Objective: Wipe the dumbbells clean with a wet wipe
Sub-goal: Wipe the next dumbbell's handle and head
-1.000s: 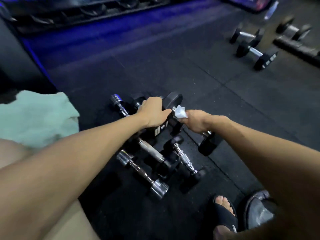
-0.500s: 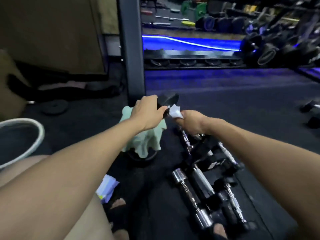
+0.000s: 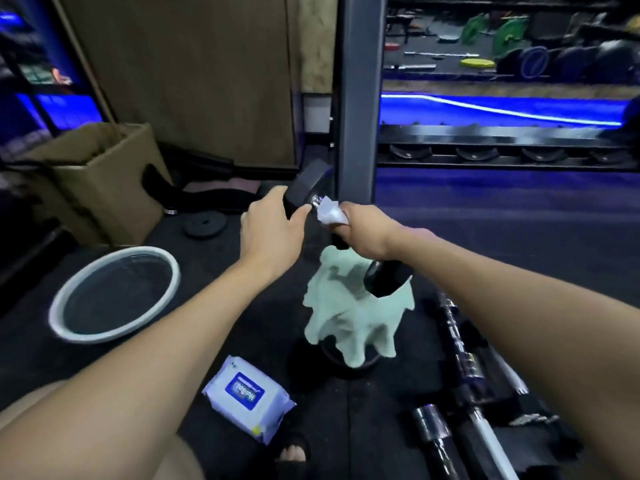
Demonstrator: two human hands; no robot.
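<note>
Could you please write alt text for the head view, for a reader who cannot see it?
The person's two hands hold a black dumbbell in the air: the left hand grips its upper head, the right hand wraps a white wet wipe round the handle. Below are a pale green cloth, a wipes pack, a white-rimmed basin and more dumbbells.

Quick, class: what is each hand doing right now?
Left hand: closed on the dumbbell's upper head.
Right hand: fingers curled round the handle, wet wipe beneath them.

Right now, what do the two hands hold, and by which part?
One dumbbell: left hand grips its upper head, right hand wraps a wet wipe round the handle.
</note>
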